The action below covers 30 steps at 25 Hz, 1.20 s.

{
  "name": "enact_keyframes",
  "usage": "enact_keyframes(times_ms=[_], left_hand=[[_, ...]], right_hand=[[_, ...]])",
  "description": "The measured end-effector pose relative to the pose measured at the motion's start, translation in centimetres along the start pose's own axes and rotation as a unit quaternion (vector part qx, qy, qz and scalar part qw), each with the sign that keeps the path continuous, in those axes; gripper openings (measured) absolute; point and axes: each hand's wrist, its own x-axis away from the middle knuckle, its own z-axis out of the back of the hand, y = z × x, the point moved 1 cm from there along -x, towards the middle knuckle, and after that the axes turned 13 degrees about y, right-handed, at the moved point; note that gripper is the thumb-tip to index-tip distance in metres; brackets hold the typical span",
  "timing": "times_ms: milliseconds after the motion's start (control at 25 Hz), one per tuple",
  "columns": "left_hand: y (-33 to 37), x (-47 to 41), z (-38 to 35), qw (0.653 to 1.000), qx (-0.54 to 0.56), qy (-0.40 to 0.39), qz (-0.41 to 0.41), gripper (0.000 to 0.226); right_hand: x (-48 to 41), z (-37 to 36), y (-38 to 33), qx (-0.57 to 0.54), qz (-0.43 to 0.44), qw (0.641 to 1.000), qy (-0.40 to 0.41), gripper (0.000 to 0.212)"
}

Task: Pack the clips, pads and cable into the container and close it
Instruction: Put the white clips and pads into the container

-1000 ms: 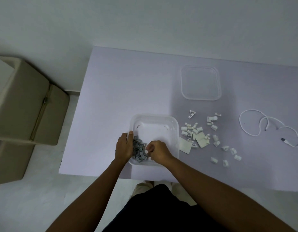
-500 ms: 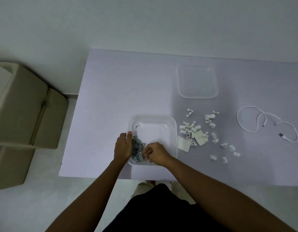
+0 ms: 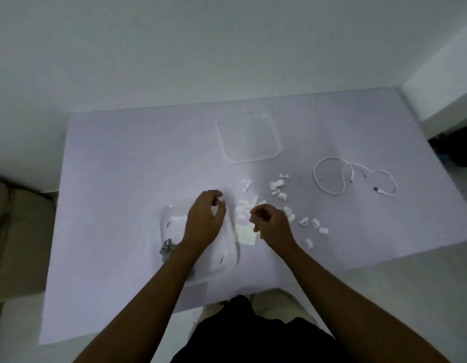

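Two bare forearms [image 3: 153,286], black garment [image 3: 253,334] at waist

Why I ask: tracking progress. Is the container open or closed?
Open. The lid lies flat on the table, apart from the container.

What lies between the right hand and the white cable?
In the head view, scattered white clips lie between the right hand and the cable, on the table.

Container [image 3: 174,221] and lid [image 3: 249,136] look like clear, glossy plastic; clips [image 3: 278,184] white plastic; cable [image 3: 329,191] smooth white; pads [image 3: 246,235] matt; table [image 3: 138,163] smooth, matt.
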Motion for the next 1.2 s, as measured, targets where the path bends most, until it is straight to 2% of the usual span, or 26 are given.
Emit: enact_keyframes(times_ms=[120,320,440,520,640,720,840,920,1040,1080,1120,1160,1200], left_hand=[[3.3,0.6,-4.7,0.99,0.033,-0.132,-0.046,0.017],[3.8,2.3,-11.0,0.98,-0.049,-0.192,0.03,0.033],[3.1,2.5,-13.3,0.967,-0.127,-0.196,0.097,0.037],[2.7,2.7,-14.1,0.96,-0.151,-0.191,0.138,0.031],[2.2,3.0,-15.0,0.953,-0.169,-0.174,0.183,0.035],[2.2,3.4,-15.5,0.954,-0.167,-0.155,0.193,0.033],[2.1,3.8,-16.2,0.957,-0.172,-0.117,0.2,0.017],[2.0,4.2,-16.5,0.96,-0.165,-0.101,0.205,0.007],[2.3,4.4,-16.1,0.96,-0.066,-0.04,0.268,0.004],[2.4,4.3,-15.7,0.95,-0.011,-0.017,0.312,0.007],[2.7,4.3,-15.4,0.924,0.062,-0.003,0.378,0.011],[3.2,4.2,-15.2,0.88,0.16,0.001,0.448,0.016],[3.6,4.1,-14.9,0.824,0.261,-0.004,0.504,0.019]], right_hand=[[-2.3,4.8,3.3,0.097,0.013,0.992,0.085,0.009],[-4.6,9.3,7.3,0.182,0.034,0.977,0.107,0.022],[-6.6,9.4,8.5,0.202,0.035,0.977,0.056,0.035],[-8.0,8.8,9.0,0.213,0.042,0.976,0.013,0.042],[-9.8,7.7,9.8,0.241,0.076,0.966,-0.049,0.049],[-10.4,7.3,10.5,0.258,0.114,0.957,-0.073,0.048],[-11.3,7.0,11.2,0.271,0.17,0.944,-0.083,0.039],[-11.5,7.2,11.3,0.268,0.168,0.945,-0.085,0.034],[-12.2,7.8,10.8,0.222,0.132,0.963,-0.072,0.031],[-12.2,8.1,10.4,0.19,0.099,0.974,-0.069,0.03],[-12.2,8.4,10.1,0.135,0.045,0.988,-0.068,0.03],[-12.2,8.8,9.7,0.048,-0.039,0.996,-0.071,0.029],[-12.2,9.2,9.4,-0.072,-0.143,0.984,-0.078,0.027]])
